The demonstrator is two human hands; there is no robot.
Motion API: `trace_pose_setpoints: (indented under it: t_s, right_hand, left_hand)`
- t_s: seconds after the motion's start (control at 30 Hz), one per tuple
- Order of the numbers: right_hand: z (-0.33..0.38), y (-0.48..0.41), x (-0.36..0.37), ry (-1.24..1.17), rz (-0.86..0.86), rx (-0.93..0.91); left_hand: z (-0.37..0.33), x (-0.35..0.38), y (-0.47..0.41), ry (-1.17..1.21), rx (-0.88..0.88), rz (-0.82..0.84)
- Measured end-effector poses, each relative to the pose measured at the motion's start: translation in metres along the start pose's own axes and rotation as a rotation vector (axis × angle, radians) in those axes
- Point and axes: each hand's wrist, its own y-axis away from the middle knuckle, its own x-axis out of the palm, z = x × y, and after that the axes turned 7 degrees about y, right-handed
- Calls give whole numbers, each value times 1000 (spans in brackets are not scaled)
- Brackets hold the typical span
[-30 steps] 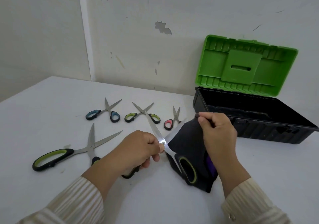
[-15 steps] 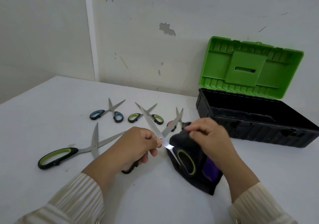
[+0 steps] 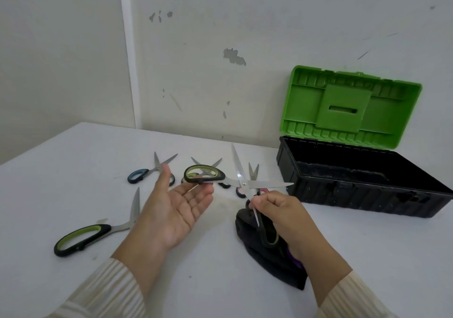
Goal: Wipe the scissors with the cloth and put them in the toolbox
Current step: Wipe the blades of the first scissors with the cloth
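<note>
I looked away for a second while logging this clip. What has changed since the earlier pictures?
The left hand let go of the scissors and opened, palm up. The right hand stopped wiping and now pinches the scissors near one handle, lifted and turned, blades spread. The cloth lies on the table beneath it. Unchanged: four other scissors on the table, toolbox open.

Soft even light, faint shadows, wide-angle bowing
</note>
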Motion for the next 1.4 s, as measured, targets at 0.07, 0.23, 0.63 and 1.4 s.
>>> trace_pose_setpoints:
  t_s: [0.07, 0.23, 0.63, 1.4]
  right_hand:
    - [0, 0, 7, 10, -50, -20]
    - [-1, 1, 24, 193, -29, -209]
    - [-16, -16, -35, -300, -173, -49]
    - [-4, -2, 25, 580, -75, -667]
  left_hand:
    - [19, 5, 0, -91, 41, 17]
    - [52, 9, 6, -507, 177, 57]
    - [30, 7, 6, -691, 213, -93]
    - [49, 2, 7, -1066, 278, 80]
